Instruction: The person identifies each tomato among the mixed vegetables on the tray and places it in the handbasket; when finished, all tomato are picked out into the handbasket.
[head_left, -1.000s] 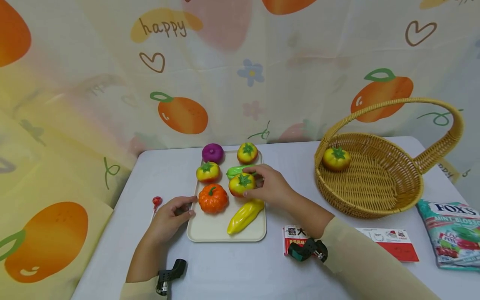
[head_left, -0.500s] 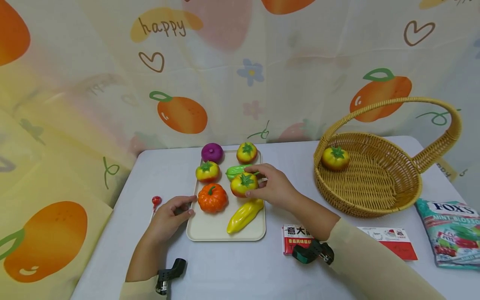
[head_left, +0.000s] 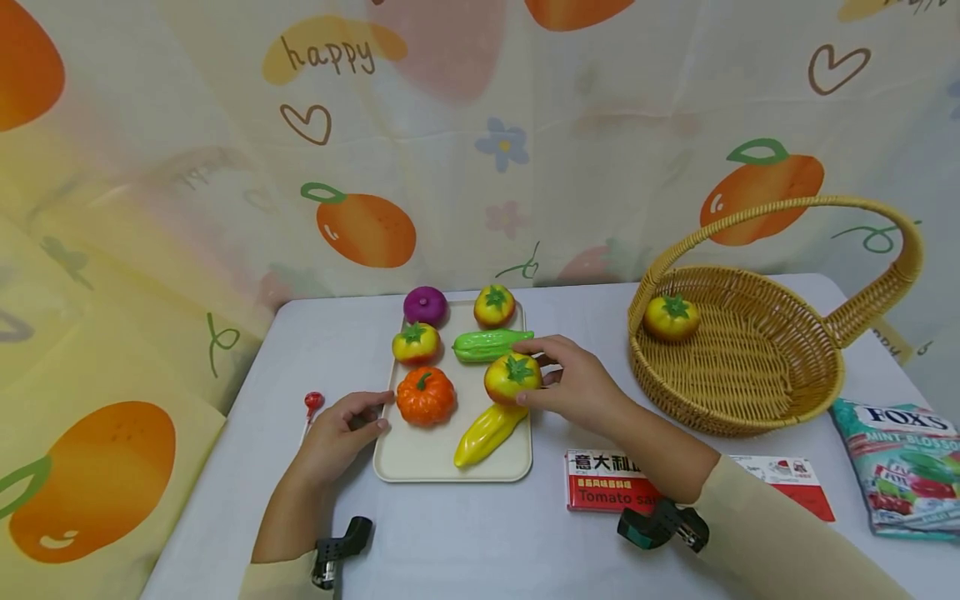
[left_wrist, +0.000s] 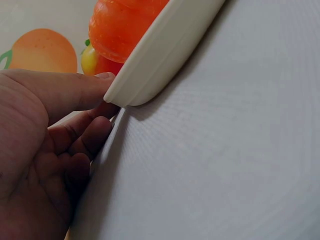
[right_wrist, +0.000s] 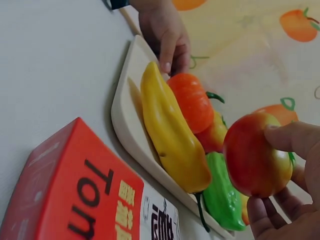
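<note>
My right hand holds a yellow-red tomato over the right edge of the cream tray; in the right wrist view the thumb and fingers pinch that tomato. The left hand is at the tray's left edge, and the left wrist view has its thumb and fingers gripping the rim. On the tray lie an orange pumpkin, a yellow pepper-like vegetable, a green cucumber-like one, a purple onion-like one and two more tomatoes.
A wicker basket with one tomato inside stands to the right, its handle arching above. A red and white box lies partly under the right forearm. A candy bag is at the far right, a red lollipop left of the tray.
The right hand has moved rightwards with the tomato, uncovering more of the green vegetable and the box. The left hand has stayed at the tray's edge.
</note>
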